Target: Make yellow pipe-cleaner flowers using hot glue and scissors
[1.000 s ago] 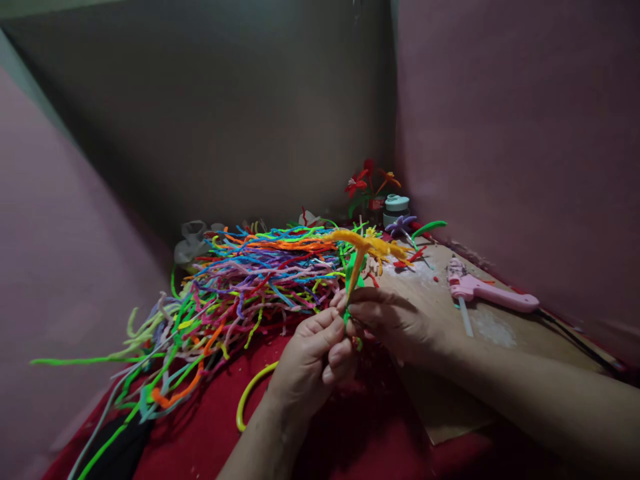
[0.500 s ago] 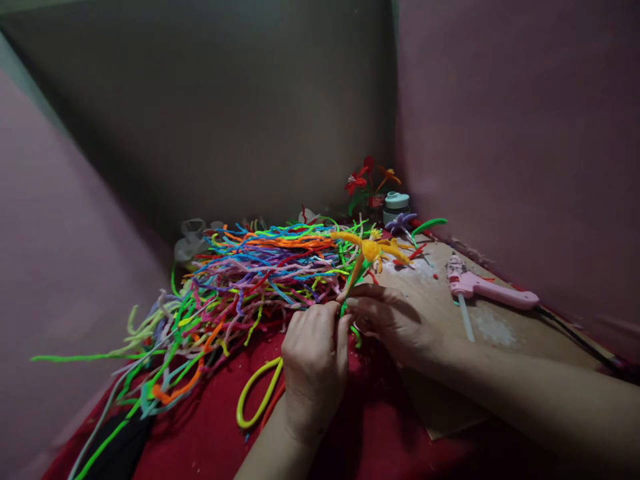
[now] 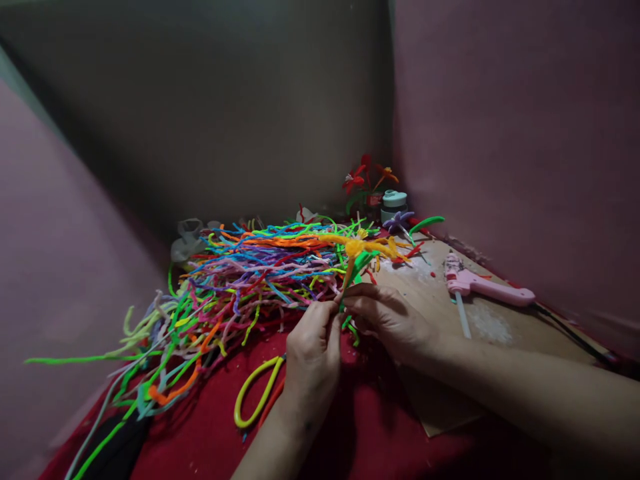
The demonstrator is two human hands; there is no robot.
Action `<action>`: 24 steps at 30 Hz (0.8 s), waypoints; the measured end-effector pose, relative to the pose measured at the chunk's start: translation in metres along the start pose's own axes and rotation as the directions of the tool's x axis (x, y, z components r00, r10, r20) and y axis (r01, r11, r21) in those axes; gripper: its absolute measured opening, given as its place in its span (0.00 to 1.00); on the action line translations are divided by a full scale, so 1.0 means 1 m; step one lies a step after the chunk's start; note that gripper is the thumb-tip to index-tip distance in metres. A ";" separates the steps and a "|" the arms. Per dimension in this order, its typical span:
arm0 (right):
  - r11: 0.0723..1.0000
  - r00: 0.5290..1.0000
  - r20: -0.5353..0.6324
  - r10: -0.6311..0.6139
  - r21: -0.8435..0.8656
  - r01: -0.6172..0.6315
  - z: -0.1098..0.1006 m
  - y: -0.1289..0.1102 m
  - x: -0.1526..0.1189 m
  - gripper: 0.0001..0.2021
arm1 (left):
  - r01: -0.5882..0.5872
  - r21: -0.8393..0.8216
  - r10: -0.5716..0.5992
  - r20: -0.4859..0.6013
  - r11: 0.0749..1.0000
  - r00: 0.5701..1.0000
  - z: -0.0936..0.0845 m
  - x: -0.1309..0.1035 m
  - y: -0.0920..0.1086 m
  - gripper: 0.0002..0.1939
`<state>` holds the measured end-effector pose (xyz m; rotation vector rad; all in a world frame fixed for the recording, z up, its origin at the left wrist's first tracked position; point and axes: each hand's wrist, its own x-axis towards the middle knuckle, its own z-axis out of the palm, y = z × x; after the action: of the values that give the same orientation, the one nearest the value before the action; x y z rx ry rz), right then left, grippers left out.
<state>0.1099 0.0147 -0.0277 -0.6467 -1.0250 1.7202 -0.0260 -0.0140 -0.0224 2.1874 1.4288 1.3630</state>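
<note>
A yellow-orange pipe-cleaner flower (image 3: 355, 249) with long petals stands upright above my hands, a green piece beside its stem. My left hand (image 3: 314, 353) has its fingers pinched on the lower stem. Close against it on the right, my right hand (image 3: 383, 313) pinches the green stem, fingertips nearly touching those of the left. Green ends hang just below the fingers. The exact grip is partly hidden behind the fingers.
A heap of colourful pipe cleaners (image 3: 260, 267) covers the left and middle. Right, a pink glue gun (image 3: 493, 288) lies on a brown board (image 3: 530, 333). Yellow-handled tool (image 3: 240, 403) in front; purple flower (image 3: 399, 221), lidded jar (image 3: 395, 200) and red flowers (image 3: 354, 180) at the back.
The yellow-orange flower has tilted and shifted left, showing more of the green piece beside it. My left wrist has turned slightly. Both hands keep their grip.
</note>
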 end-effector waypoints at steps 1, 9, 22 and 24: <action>1.000 1.000 0.003 -0.013 -0.009 0.013 0.000 0.000 0.000 0.05 | -0.024 0.033 0.024 -0.008 0.999 1.000 0.001 -0.001 0.000 0.07; 0.989 0.999 -0.001 -0.035 -0.144 0.034 0.007 -0.014 -0.005 0.05 | 0.260 -0.232 -0.258 0.038 0.937 0.965 0.000 0.001 0.007 0.06; 0.997 0.990 0.141 0.020 -0.083 -0.009 -0.001 -0.012 -0.004 0.09 | 0.673 -0.734 -0.315 0.620 0.088 0.718 -0.012 0.009 0.010 0.13; 0.987 0.987 0.154 -0.044 -0.145 0.067 -0.001 -0.013 -0.005 0.07 | 0.677 -0.730 -0.311 0.625 0.094 0.716 -0.012 0.009 0.010 0.10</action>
<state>0.1189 0.0129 -0.0169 -0.5831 -1.2761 1.6741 -0.0281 -0.0157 -0.0042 0.8473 0.7016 1.0174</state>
